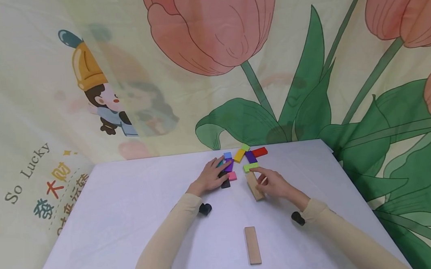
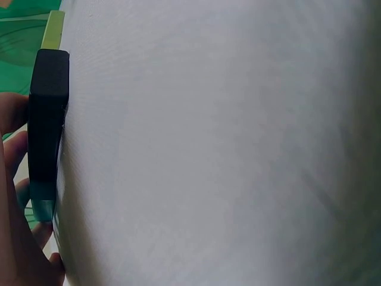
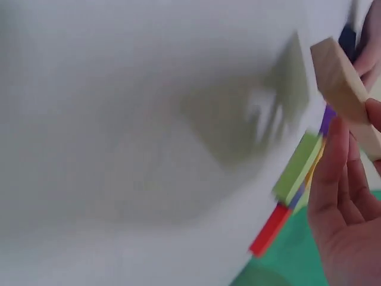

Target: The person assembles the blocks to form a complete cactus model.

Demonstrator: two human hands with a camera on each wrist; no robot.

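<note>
Only the head view takes in the other wooden block (image 1: 253, 245), lying flat on the white table (image 1: 132, 220) nearer the person. The right wrist view alone shows the squared end of the held wooden block (image 3: 344, 89); the left wrist view brings out the long side of the black block (image 2: 49, 101), with the teal block (image 2: 43, 204) at 1 end.

The right hand (image 1: 274, 183) pinches its block between thumb and fingers, parted by about its width. The left hand (image 1: 208, 176) has fingers spread, touching the black and teal blocks.

The held block is pale, plain and oblong, just beside a light green block (image 1: 251, 167).
</note>
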